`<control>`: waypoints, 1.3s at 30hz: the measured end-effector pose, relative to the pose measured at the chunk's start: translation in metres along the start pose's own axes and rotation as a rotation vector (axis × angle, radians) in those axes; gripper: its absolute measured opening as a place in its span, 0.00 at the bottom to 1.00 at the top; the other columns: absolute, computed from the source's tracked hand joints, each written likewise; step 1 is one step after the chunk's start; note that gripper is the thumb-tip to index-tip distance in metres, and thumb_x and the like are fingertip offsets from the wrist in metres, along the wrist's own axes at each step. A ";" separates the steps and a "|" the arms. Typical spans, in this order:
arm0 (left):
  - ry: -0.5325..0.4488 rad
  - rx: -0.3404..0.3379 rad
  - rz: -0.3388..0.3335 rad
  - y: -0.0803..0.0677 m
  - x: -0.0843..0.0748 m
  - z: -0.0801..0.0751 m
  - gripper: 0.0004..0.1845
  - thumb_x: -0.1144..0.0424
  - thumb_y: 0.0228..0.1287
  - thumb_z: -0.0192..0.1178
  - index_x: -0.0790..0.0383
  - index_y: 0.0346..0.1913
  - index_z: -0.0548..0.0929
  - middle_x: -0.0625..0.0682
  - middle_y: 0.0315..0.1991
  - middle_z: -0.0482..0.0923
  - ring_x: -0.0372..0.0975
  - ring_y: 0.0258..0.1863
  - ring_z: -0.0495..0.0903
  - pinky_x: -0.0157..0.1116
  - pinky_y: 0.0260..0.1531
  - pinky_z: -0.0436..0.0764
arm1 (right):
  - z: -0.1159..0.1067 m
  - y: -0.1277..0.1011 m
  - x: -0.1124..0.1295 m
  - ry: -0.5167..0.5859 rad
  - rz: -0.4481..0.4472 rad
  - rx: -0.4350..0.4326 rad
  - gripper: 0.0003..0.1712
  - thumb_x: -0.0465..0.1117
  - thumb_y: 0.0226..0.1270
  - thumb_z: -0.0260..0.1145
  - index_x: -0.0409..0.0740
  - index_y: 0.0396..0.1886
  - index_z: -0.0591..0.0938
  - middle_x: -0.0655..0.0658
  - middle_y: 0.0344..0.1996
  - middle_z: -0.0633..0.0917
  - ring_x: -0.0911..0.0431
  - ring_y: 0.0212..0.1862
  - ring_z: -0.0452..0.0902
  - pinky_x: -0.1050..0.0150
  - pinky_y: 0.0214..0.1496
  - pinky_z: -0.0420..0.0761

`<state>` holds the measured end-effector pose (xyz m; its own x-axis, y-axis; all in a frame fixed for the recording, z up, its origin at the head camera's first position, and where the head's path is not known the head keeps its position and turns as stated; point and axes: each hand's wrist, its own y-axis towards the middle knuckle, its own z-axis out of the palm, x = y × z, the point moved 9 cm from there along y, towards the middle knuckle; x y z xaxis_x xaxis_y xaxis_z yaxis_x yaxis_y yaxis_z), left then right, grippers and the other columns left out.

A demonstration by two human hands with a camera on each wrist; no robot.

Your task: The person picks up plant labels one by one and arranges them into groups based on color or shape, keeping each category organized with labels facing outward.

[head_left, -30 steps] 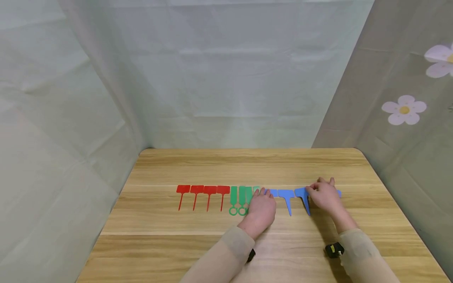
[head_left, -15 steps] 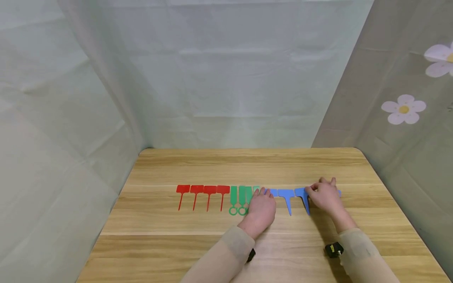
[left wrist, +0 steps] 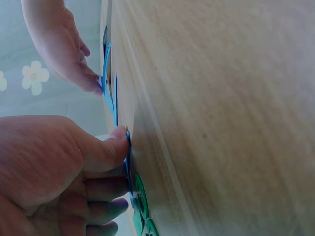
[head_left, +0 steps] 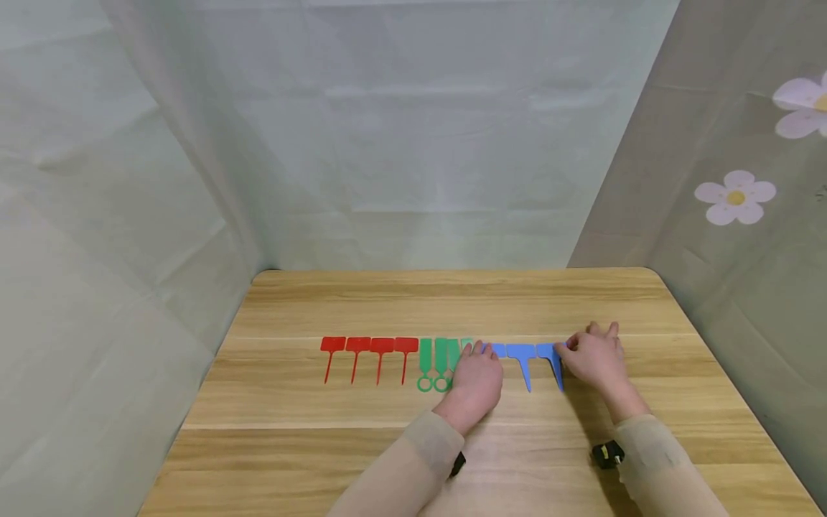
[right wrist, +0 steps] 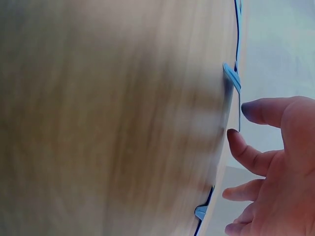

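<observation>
A row of flat plastic tags lies across the wooden table point(head_left: 452, 301): red T-shaped tags point(head_left: 368, 346) on the left, green loop-ended tags point(head_left: 434, 359) in the middle, blue T-shaped tags point(head_left: 525, 355) on the right. My left hand point(head_left: 477, 362) rests palm down where green meets blue. Its thumb point(left wrist: 110, 147) presses the edge of a blue tag point(left wrist: 128, 162). My right hand point(head_left: 591, 353) lies over the right end of the row, fingers spread and relaxed point(right wrist: 251, 152), touching the blue tag point(head_left: 552, 355) beside it. Whatever is under either palm is hidden.
Pale cloth walls point(head_left: 413, 143) close in the table at the back and both sides; the right one has flower prints point(head_left: 735, 197). Bare wood lies behind the row and in front of it. Beige sleeves point(head_left: 413, 459) cover both forearms.
My right hand has shifted slightly left, and the bit of blue that showed at its right side is now covered. My left hand and the rest of the row have not moved.
</observation>
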<state>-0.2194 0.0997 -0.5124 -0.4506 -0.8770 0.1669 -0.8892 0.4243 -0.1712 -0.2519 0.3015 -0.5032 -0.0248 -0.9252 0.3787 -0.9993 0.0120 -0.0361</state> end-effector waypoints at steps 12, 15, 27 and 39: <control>0.010 -0.028 0.006 -0.001 -0.001 -0.003 0.27 0.52 0.77 0.63 0.55 0.74 0.81 0.48 0.75 0.74 0.42 0.79 0.67 0.42 0.79 0.64 | -0.005 -0.003 -0.002 0.021 0.019 0.000 0.23 0.54 0.78 0.64 0.36 0.38 0.87 0.08 0.72 0.58 0.07 0.73 0.33 0.18 0.73 0.51; 0.027 -0.043 0.009 -0.002 -0.001 -0.006 0.26 0.53 0.76 0.64 0.54 0.73 0.81 0.47 0.75 0.75 0.43 0.79 0.66 0.42 0.79 0.63 | -0.009 -0.005 -0.002 0.038 0.017 -0.013 0.23 0.53 0.78 0.63 0.35 0.40 0.86 0.08 0.72 0.57 0.07 0.73 0.34 0.17 0.72 0.52; 0.019 -0.070 0.029 -0.006 -0.003 -0.006 0.31 0.51 0.73 0.67 0.55 0.75 0.79 0.47 0.76 0.74 0.42 0.81 0.63 0.45 0.80 0.61 | -0.020 -0.007 -0.002 0.043 0.025 -0.056 0.20 0.51 0.80 0.62 0.37 0.41 0.84 0.10 0.72 0.60 0.08 0.74 0.38 0.18 0.71 0.55; -0.064 -0.065 0.025 -0.007 -0.002 -0.010 0.32 0.45 0.79 0.60 0.56 0.78 0.75 0.48 0.79 0.69 0.43 0.83 0.59 0.47 0.82 0.57 | -0.024 -0.006 -0.007 0.070 0.026 -0.080 0.21 0.50 0.79 0.62 0.34 0.46 0.84 0.11 0.72 0.61 0.09 0.74 0.39 0.15 0.69 0.55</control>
<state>-0.2124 0.1009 -0.5019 -0.4688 -0.8775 0.1008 -0.8818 0.4584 -0.1109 -0.2462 0.3170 -0.4831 -0.0501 -0.8955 0.4422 -0.9973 0.0689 0.0264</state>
